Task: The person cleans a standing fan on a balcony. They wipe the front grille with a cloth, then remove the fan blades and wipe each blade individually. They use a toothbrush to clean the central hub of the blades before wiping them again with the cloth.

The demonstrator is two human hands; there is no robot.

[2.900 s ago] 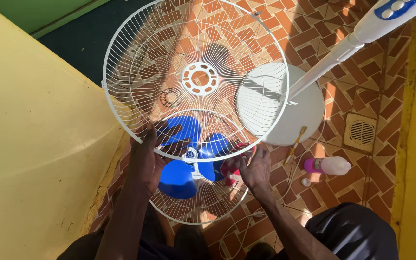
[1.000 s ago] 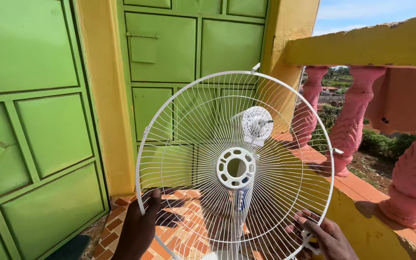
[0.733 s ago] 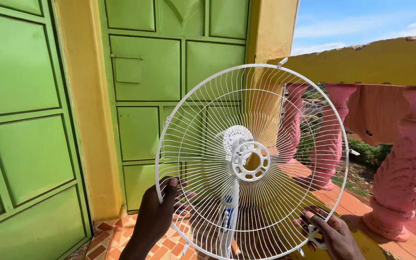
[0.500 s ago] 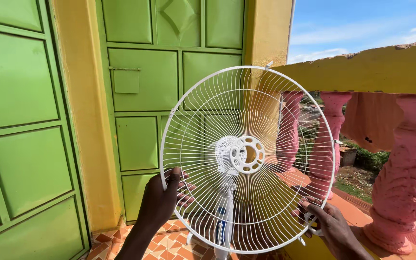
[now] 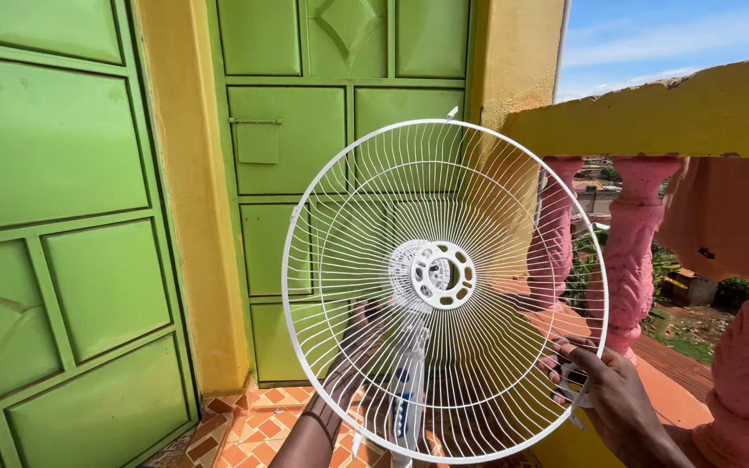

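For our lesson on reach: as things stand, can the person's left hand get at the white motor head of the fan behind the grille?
Probably yes. The left hand is already behind the wire grille, just below the motor head, with nothing between them. The right hand holds the grille's rim.

My left hand [image 5: 359, 347] is raised, palm forward and fingers spread upward, forearm rising from below. My right hand [image 5: 615, 394] sits low at the right, fingers [image 5: 576, 357] curled leftward in a closed grip, wrist angled down.

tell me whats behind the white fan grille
Through the white fan grille show the fan's motor head, its stand and the left hand. The right hand grips the rim. The stand's base is out of view.
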